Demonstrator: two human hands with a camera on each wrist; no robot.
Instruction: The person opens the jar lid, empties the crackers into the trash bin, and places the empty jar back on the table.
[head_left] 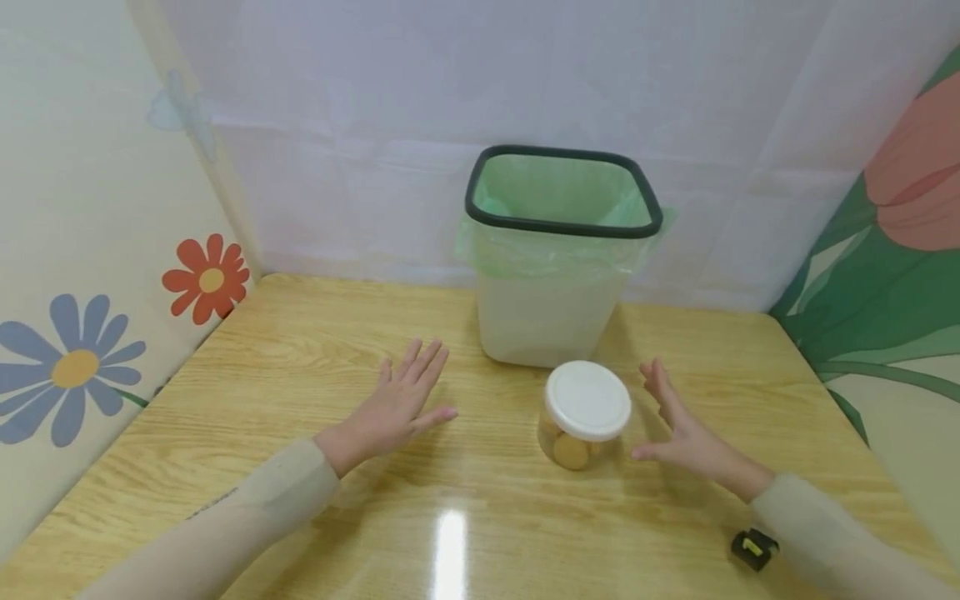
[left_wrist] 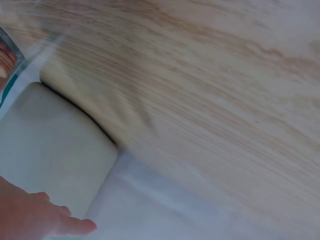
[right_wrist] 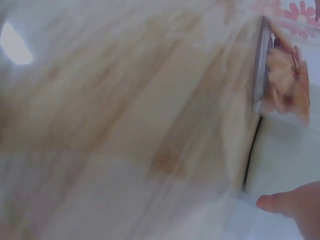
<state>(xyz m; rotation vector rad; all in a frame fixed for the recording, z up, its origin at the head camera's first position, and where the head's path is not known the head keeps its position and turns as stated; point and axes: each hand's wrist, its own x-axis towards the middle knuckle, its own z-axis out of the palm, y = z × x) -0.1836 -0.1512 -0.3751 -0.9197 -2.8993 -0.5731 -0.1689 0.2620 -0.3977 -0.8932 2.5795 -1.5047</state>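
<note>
A clear jar with a white lid (head_left: pixel 588 400) stands upright on the wooden table, round tan cookies showing through its wall. My right hand (head_left: pixel 686 437) is just to the right of it, thumb and fingers spread apart, with a gap between hand and jar. Farther off on the jar's left, my left hand (head_left: pixel 397 408) is held with fingers extended and holds nothing. In the left wrist view, part of the left hand (left_wrist: pixel 42 215) appears at the lower left corner. The right wrist view catches the right thumb (right_wrist: pixel 282 202) at its lower right.
Behind the jar stands a white bin (head_left: pixel 543 312) with a black rim and a pale green liner bag (head_left: pixel 558 192). A small black object with a yellow mark (head_left: pixel 754 549) lies near the right sleeve. White cloth (head_left: pixel 360 208) hangs behind the table; flower-printed panels flank it.
</note>
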